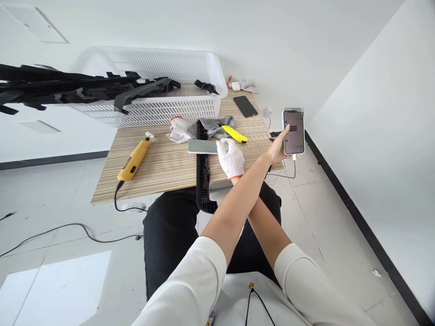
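Note:
My forearms cross, the left over the right. My left hand [279,147], bare, reaches out to the right and grips a smartphone [294,133], its screen lit and a thumb over the display. A white cable is plugged into the phone's lower end. My right hand [231,159] wears a white knit glove with an orange cuff. Its fingers are closed on the right end of a flat grey-green block [203,146] that looks like a whetstone. Beneath the block, a long black plastic part [203,179] extends over the table's front edge toward my lap.
A yellow utility knife [234,134] lies by grey cloth [212,127] and a white glove [180,130]. At left rests a yellow corded rotary tool [134,159]. Behind, a white basket [149,111] holds black plastic parts [84,88]. A dark phone [245,106] lies at the table's [166,167] back right.

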A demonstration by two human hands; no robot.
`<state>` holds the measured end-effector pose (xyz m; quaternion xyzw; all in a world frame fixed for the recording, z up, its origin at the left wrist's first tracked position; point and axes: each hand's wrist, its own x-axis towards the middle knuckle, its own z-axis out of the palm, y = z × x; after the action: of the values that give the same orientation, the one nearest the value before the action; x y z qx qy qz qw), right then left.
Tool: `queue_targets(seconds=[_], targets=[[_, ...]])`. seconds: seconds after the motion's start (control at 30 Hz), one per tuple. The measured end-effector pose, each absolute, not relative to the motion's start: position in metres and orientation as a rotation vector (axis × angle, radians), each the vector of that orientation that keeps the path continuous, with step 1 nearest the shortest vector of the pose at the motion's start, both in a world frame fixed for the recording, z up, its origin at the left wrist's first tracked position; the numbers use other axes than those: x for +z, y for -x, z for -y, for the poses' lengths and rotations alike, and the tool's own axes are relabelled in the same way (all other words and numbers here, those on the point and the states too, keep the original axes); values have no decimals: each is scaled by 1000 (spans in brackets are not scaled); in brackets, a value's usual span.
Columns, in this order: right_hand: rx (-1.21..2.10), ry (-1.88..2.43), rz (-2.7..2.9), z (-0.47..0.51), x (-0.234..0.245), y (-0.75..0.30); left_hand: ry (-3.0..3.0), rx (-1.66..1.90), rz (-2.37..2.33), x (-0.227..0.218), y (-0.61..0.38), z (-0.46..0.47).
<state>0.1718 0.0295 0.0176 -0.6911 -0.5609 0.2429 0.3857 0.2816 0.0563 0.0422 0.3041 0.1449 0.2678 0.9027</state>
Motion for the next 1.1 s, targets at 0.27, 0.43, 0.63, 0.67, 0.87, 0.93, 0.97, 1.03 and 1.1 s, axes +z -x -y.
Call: queue_targets(seconds=[0.27,0.43,0.63,0.67,0.87,0.93,0.97,1.03,1.1], targets=[[600,1781,1443,-28,20,-171,-604,569,-373,46,-284,-53],[607,1797,1450,-27,23,-171,-704,659,-479,38,-288,-56],[612,1774,1438,-29,19,-171,-704,652,-408,40,-285,-56],[614,1768,1435,-29,18,-171,-677,650,-393,41,-285,-56],[620,1761,1423,-31,16,-171,-667,635,-367,38,-286,-59],[625,1758,1422,-31,17,-171,-681,633,-377,36,-286,-60],[627,1756,1422,-31,17,-171,-688,633,-381,36,-287,-60],[626,1756,1422,-31,17,-171,-699,635,-382,36,-287,-60],[618,1757,1426,-31,17,-171,-707,638,-361,38,-286,-59]])
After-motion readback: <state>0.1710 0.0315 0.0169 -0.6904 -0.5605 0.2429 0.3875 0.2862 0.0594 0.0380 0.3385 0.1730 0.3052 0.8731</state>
